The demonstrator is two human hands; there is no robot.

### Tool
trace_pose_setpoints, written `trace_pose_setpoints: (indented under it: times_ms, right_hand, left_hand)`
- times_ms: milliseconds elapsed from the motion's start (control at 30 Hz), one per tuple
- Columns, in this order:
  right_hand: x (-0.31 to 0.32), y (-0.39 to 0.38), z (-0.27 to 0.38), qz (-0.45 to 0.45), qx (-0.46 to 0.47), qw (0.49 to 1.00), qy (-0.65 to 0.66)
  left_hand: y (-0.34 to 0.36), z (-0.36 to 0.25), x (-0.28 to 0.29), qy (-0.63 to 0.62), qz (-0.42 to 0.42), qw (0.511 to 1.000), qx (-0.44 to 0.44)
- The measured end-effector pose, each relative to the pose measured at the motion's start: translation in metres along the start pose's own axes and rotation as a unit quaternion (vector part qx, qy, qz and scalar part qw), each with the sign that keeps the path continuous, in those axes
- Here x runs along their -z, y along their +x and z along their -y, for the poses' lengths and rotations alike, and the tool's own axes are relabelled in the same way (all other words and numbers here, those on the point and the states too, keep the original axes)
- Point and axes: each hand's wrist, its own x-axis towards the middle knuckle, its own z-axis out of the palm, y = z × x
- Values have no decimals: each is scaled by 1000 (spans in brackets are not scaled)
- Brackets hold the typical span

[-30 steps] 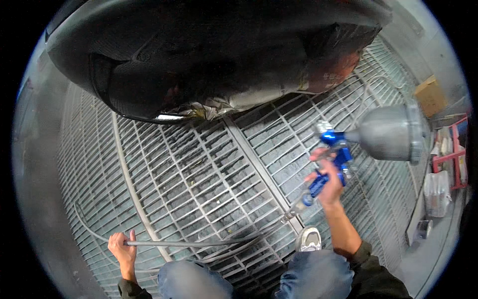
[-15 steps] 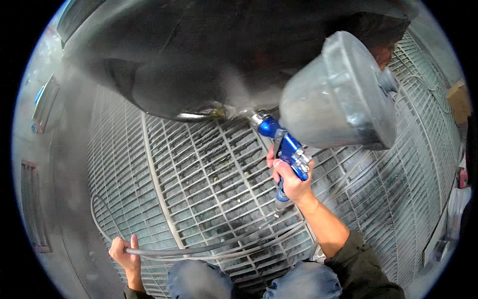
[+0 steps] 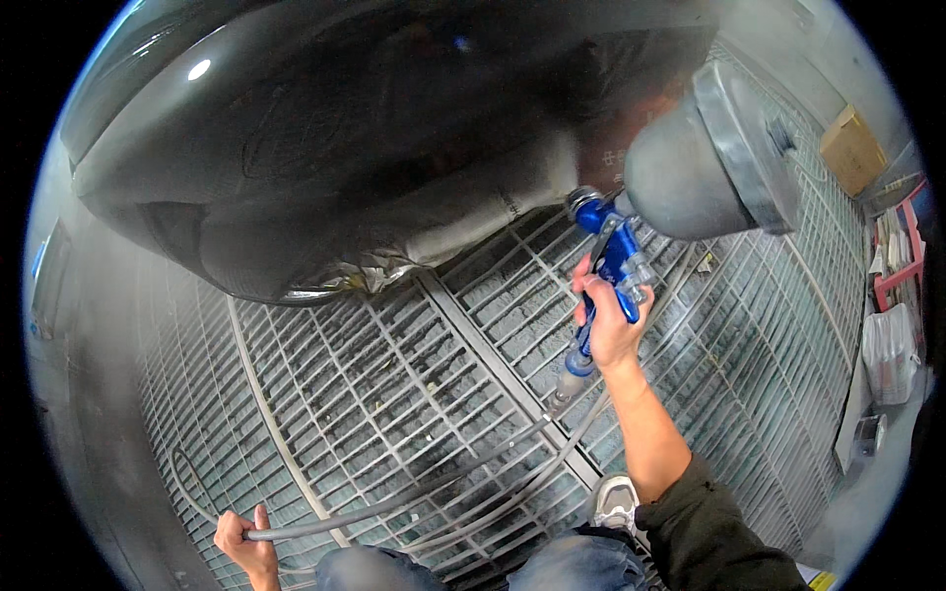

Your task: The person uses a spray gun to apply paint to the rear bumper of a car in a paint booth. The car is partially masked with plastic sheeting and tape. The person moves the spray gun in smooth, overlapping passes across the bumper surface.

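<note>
My right hand [image 3: 613, 317] grips a blue spray gun [image 3: 603, 231] by its handle, its fingers at the trigger. A large grey paint cup [image 3: 680, 172] sits tilted on top of the gun. The nozzle points up and away, close to the lower edge of a dark car body panel [image 3: 345, 138]. Crinkled masking film [image 3: 360, 274] hangs along that edge. Down at the lower left, my left hand [image 3: 246, 542] is closed round a grey air hose [image 3: 394, 505], which runs across to the base of the gun.
Underfoot lies a metal floor grating [image 3: 335, 384] with a raised seam. One shoe [image 3: 617, 502] shows beside my knees. On the right stand a cardboard box [image 3: 853, 150], a pink rack [image 3: 902, 256] and a clear plastic container [image 3: 889, 353].
The spray gun has moved right along the panel's lower edge. My view has shifted right too, bringing the rack and the shoe more into sight. The left hand still holds the hose.
</note>
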Motion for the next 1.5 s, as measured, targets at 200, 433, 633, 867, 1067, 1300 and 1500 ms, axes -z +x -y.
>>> trace_pose_setpoints:
  times_ms: [200,433,633,867,1067,1300,1500]
  right_hand:
    - [-14,-8,21,100,-45,994,-1]
    - [-69,-51,29,281,-81,956,13]
    - [-90,-37,34,336,-70,937,66]
    - [-25,0,53,86,-33,996,12]
    - [-12,11,67,19,45,999,-19]
    - [-52,-27,73,216,-19,975,51]
    - [-112,-52,76,355,63,932,35]
  left_hand:
    - [1,7,-2,-17,9,999,-34]
    - [4,12,6,-31,-13,999,-4]
    - [4,7,2,-37,-39,998,21]
    - [17,-19,2,-74,-20,996,41]
    - [21,-18,-6,-119,-31,991,56]
    - [21,-10,10,-80,-27,996,33]
    - [20,7,19,-102,-47,991,73]
